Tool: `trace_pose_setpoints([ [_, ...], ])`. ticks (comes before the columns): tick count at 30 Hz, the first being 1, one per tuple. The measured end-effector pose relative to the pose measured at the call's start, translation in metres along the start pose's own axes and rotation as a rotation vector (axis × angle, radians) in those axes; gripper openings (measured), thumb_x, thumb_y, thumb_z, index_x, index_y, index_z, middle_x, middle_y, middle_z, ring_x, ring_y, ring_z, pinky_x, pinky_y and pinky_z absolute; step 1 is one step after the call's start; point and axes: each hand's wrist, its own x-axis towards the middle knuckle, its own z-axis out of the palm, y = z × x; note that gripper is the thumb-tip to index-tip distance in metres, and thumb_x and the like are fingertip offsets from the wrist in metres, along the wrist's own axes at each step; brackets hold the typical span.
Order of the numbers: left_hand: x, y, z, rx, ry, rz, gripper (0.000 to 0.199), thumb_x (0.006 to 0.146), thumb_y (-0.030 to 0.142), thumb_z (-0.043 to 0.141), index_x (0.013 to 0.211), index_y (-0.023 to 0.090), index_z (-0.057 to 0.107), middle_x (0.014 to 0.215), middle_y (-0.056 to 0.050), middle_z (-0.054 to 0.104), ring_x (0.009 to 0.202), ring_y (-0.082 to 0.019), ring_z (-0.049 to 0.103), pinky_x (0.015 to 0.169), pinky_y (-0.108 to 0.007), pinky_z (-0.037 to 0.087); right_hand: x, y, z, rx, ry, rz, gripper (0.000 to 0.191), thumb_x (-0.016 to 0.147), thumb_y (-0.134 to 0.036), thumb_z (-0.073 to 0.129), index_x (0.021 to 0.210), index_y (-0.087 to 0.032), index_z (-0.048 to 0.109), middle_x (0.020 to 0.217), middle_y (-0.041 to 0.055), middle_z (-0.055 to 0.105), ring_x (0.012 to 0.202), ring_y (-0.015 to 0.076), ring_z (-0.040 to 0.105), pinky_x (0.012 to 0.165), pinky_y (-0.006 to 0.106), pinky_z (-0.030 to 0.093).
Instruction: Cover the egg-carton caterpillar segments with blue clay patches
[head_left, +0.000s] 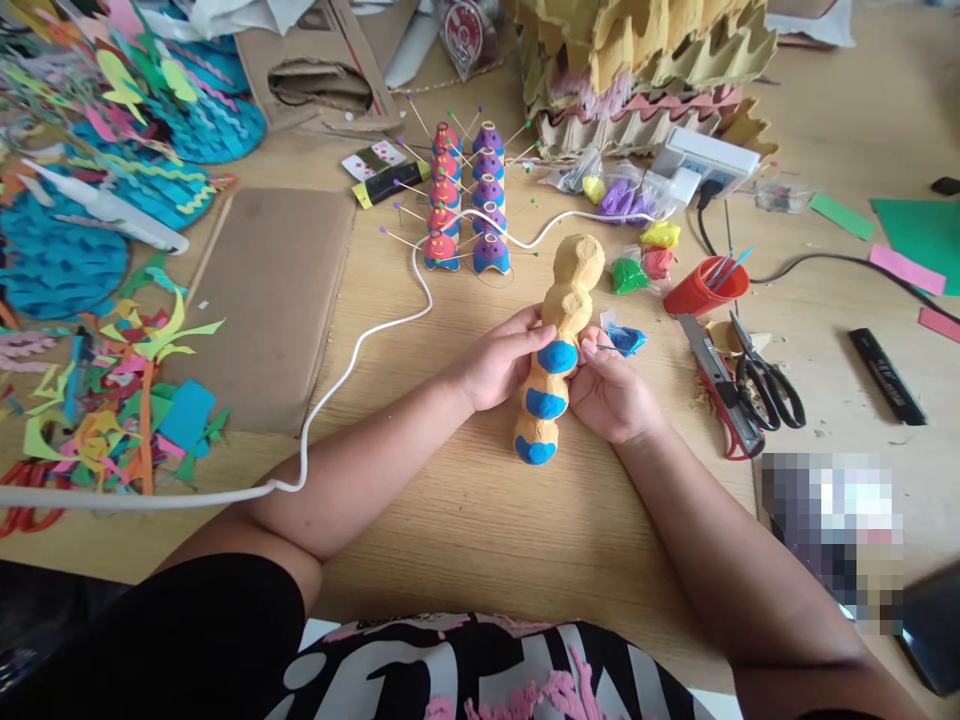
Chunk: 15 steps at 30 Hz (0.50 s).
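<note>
- The egg carton strip (553, 381) is sitting in the two hands above the table (420, 530), its far end leaning a little past 12 o'clock and its near end pointing just past 6; all clock directions here are running from this strip.
- Blue clay patches (546, 403) are covering parts of its three nearer bumps, while the two farther bumps are showing plain yellow.
- The left hand (501, 362) is gripping the strip from 9 o'clock, its thumb lying on the upper side and its fingers curling underneath.
- The right hand (613, 392) is resting at 4 o'clock, thumb and fingers curling close together beside the strip; I cannot tell whether they are pinching the strip or the thin dark stick (609, 348) showing next to them.
- A bag of blue clay (626, 341) is lying just beyond the right hand, between 2 and 3 o'clock.
- Bags of green clay (628, 275) and red clay (658, 262) are lying between 1 and 2 o'clock.
- An orange cup (694, 290) is leaning at 2 o'clock, holding blue sticks.
- Scissors (772, 395) and a box cutter (724, 390) are lying near 3 o'clock.
- Red bumps (442, 195) and purple bumps (490, 195) are standing in two rows around 11 o'clock.
- Paper scraps (120, 390) are spreading well apart at 9 o'clock.
</note>
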Motion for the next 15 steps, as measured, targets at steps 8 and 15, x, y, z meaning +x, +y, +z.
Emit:
trace_pose_setpoints([
  [8, -0.0010, -0.0027, -0.0001, 0.066, -0.020, 0.022, 0.062, 0.079, 0.045, 0.102, 0.127, 0.024, 0.070, 0.108, -0.003, 0.082, 0.094, -0.016, 0.076, 0.088, -0.029, 0.056, -0.0007, -0.0005, 0.0028, -0.012, -0.012, -0.016, 0.057, 0.074, -0.042, 0.108, 0.084, -0.028, 0.053, 0.082, -0.0088, 0.071, 0.076, 0.0130, 0.068, 0.075, 0.028, 0.064],
  [15, 0.0013, -0.0060, 0.0004, 0.038, -0.007, 0.029, 0.057, 0.086, 0.055, 0.094, 0.128, 0.023, 0.072, 0.117, -0.006, 0.084, 0.104, -0.021, 0.079, 0.091, -0.032, 0.059, -0.0008, -0.0018, -0.0005, 0.039, -0.007, 0.022, 0.055, 0.071, -0.038, 0.109, 0.082, -0.027, 0.055, 0.081, -0.0089, 0.071, 0.075, 0.0129, 0.068, 0.076, 0.028, 0.063],
])
